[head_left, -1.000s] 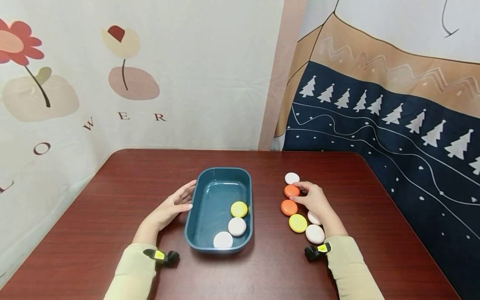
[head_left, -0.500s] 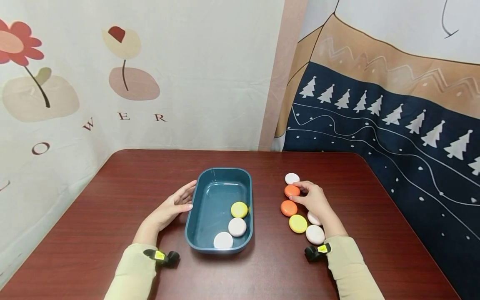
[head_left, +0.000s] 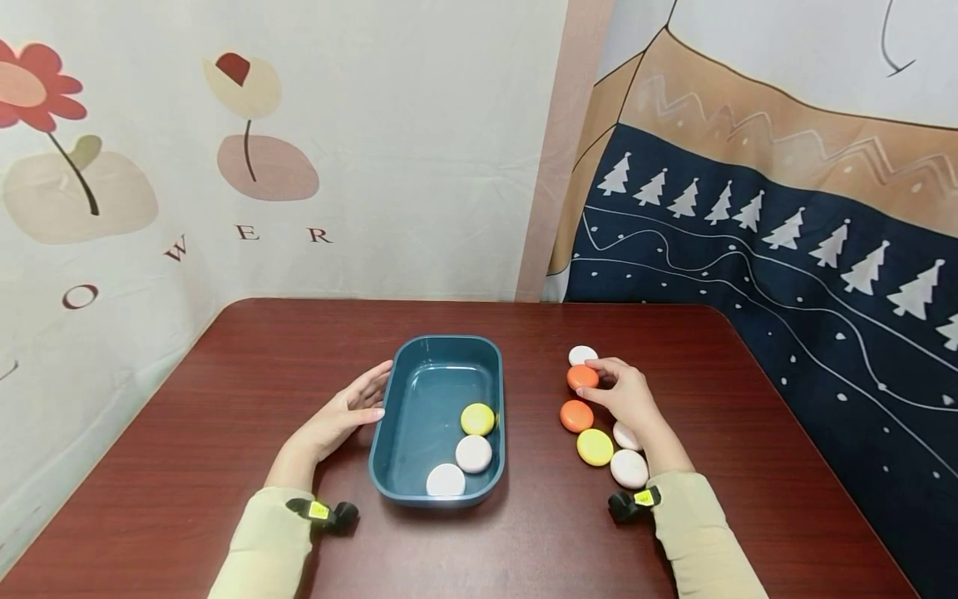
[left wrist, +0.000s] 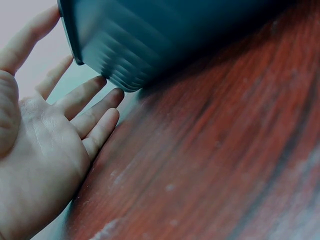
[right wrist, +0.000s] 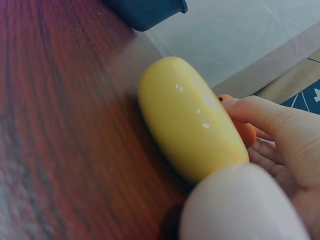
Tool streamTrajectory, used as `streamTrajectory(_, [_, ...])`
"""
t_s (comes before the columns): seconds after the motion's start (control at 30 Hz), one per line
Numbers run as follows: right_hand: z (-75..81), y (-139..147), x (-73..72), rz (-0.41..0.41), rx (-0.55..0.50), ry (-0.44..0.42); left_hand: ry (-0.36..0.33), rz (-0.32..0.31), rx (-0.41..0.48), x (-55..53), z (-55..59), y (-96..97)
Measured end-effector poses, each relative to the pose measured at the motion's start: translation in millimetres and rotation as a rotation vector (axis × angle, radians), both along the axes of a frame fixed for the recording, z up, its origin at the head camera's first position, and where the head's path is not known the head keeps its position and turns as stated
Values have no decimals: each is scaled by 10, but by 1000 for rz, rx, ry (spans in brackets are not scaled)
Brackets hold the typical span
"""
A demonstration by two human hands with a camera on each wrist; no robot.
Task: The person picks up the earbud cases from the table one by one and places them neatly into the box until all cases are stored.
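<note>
Head view: at L, pale flower-print cloth point(head_left: 404, 150) hangs behind tabletop's point(head_left: 535, 499) far edge. Lt-green L sleeve point(head_left: 258, 545) w/ blk L wrist cam point(head_left: 325, 512), then L hand point(head_left: 340, 420): fingers extended, thumb + fingertips at L side of teal tray point(head_left: 434, 399); L wrist view also shows fairly straight fingers, no wrap-around grip. Tray sits approx mid tabletop, btw hands, long sides running toward far edge. In tray, L to R: low wht disc point(head_left: 445, 480) by tray's near edge; mid wht disc point(head_left: 473, 454) by its R wall; in-tray yel disc point(head_left: 477, 418), also R wall. On R half of tabletop: loose orng disc point(head_left: 576, 416); held orng disc point(head_left: 582, 378), pinched btw thumb + fingers of R hand point(head_left: 627, 399), can't tell if it's off the surface; far wht disc point(head_left: 583, 355) just beyond, closest to far edge; loose yel disc point(head_left: 595, 447); half-hid wht disc point(head_left: 625, 435), partly behind R hand; near wht disc point(head_left: 629, 469) just beside loose yel. Hands well apart. R wrist cam point(head_left: 634, 502) on R sleeve point(head_left: 703, 532). Navy tree-print cloth point(head_left: 786, 274) past tabletop's R edge.
</note>
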State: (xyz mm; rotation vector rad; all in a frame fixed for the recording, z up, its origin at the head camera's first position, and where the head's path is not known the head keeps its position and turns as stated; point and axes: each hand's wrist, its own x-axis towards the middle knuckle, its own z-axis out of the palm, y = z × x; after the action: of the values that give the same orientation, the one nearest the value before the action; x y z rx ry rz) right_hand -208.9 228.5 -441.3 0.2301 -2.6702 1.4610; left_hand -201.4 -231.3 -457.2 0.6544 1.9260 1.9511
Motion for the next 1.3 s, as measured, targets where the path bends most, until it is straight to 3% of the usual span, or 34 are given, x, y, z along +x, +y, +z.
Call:
streamTrajectory(0.33, [53, -70, -5, -19, -24, -10, -4, 15, -29, -2, 7, -6])
streamTrajectory(0.63, [127, -195, 22, -27, -159, -88, 1, 8, -23, -14, 5, -9])
streamTrajectory(1.3, [343, -403, 135, 32, -134, 36, 1, 8, -27, -6, 4, -8])
